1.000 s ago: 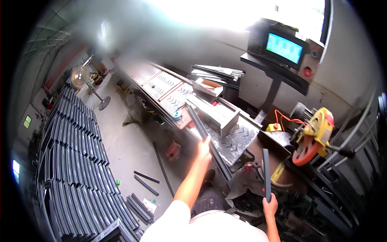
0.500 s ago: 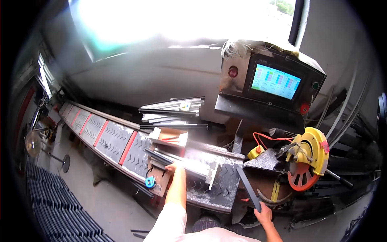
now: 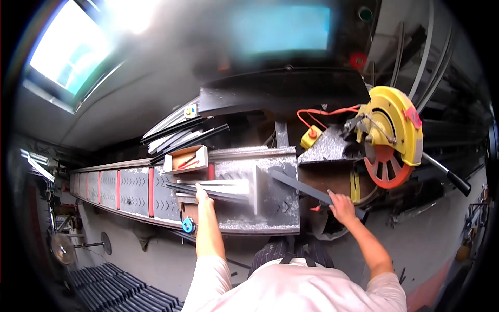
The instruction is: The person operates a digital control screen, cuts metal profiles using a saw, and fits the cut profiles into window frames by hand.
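The left hand (image 3: 202,194) touches slim dark-grey bars (image 3: 228,196), its grip impossible to tell; the right hand (image 3: 341,208), grip narrow, holds a flat dark-grey metal bar (image 3: 301,187), not yet released

Workshop with yellow cutting saw (image 3: 395,125)

Left arm (image 3: 210,234) reaches forward, bare forearm running nearly straight ahead; left hand (image 3: 202,195) at its end, finger closure hard to read. Right arm (image 3: 370,247) bent at elbow, bare forearm slanting inward and forward; right hand (image 3: 342,208) closed in a grip. Hands well apart.
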Demonstrator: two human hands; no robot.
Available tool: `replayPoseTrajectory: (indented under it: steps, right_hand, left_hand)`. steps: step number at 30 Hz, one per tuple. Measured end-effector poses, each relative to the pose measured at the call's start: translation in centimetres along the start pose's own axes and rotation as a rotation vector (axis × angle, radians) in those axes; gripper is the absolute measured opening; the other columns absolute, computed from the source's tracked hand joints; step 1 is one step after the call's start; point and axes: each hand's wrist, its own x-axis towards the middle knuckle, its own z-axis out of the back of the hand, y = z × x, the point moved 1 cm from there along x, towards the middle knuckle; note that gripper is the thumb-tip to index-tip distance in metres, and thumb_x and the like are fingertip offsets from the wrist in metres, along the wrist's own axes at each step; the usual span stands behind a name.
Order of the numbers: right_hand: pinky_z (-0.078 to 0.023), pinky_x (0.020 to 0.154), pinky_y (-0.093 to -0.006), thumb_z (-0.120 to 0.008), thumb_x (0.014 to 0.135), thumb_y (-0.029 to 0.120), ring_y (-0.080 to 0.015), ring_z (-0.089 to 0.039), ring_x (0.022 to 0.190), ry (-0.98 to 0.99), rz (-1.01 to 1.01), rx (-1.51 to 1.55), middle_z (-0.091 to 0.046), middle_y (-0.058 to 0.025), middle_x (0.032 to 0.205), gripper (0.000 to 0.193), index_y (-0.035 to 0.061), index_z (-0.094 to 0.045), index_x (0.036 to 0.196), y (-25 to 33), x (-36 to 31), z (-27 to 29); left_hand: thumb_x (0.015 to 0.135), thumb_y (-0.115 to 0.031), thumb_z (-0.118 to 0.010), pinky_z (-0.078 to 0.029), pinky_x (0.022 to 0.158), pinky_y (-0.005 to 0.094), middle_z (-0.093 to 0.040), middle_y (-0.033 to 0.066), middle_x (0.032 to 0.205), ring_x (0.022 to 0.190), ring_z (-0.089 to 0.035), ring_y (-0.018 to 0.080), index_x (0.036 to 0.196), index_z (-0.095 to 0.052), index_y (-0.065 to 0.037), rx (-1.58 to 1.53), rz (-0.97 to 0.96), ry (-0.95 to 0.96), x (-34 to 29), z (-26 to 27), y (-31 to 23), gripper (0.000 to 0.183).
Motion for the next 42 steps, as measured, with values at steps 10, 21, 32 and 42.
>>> replayPoseTrajectory:
  steps: [10, 21, 32, 42]
  right_hand:
    - [-0.044, 0.089, -0.0403, -0.062, 0.076, 0.008, -0.0278, -0.055, 0.1, -0.228, -0.006, -0.043, -0.059, -0.0067, 0.098, 0.034, 0.0081, -0.061, 0.11, -6.9, 6.3, -5.9]
    - [-0.044, 0.084, -0.0363, -0.056, 0.078, 0.012, -0.0224, -0.055, 0.089, -0.33, 0.072, -0.148, -0.055, -0.0023, 0.085, 0.017, 0.0119, -0.064, 0.093, -7.7, 9.3, -6.3]
    - [-0.048, 0.088, -0.0399, -0.063, 0.08, 0.007, -0.0294, -0.058, 0.106, -0.442, -0.109, 0.086, -0.061, -0.0126, 0.114, 0.02, 0.0032, -0.066, 0.099, -1.9, -0.3, 0.0]
    - [-0.053, 0.084, -0.0408, -0.065, 0.078, 0.002, -0.0294, -0.064, 0.099, -0.58, -0.045, -0.261, -0.066, -0.0113, 0.102, 0.023, 0.0021, -0.068, 0.101, 3.0, -6.8, 23.6]
  left_hand:
    - [0.093, -0.022, -0.058, -0.044, 0.094, 0.0404, -0.055, 0.0193, 0.121, 0.116, -0.052, 0.0314, 0.125, -0.05, 0.005, 0.691, -1.452, -0.051, -26.6, -11.2, 1.5, 0.043]
    - [0.075, -0.022, -0.076, -0.038, 0.102, 0.0429, -0.058, 0.0161, 0.119, 0.116, -0.052, 0.0331, 0.122, -0.057, -0.001, 1.498, -1.692, 0.593, -24.4, -22.5, 23.1, 0.055]
    - [0.068, -0.027, -0.08, -0.041, 0.087, 0.0435, -0.057, 0.0132, 0.099, 0.098, -0.054, 0.032, 0.116, -0.059, -0.002, 1.633, -1.517, 0.653, -22.8, -22.8, 25.2, 0.058]
    - [0.071, -0.037, -0.078, -0.044, 0.079, 0.0468, -0.056, 0.0176, 0.093, 0.091, -0.055, 0.0372, 0.1, -0.062, 0.0, 1.588, -1.509, 0.853, -21.3, -23.3, 22.9, 0.05]
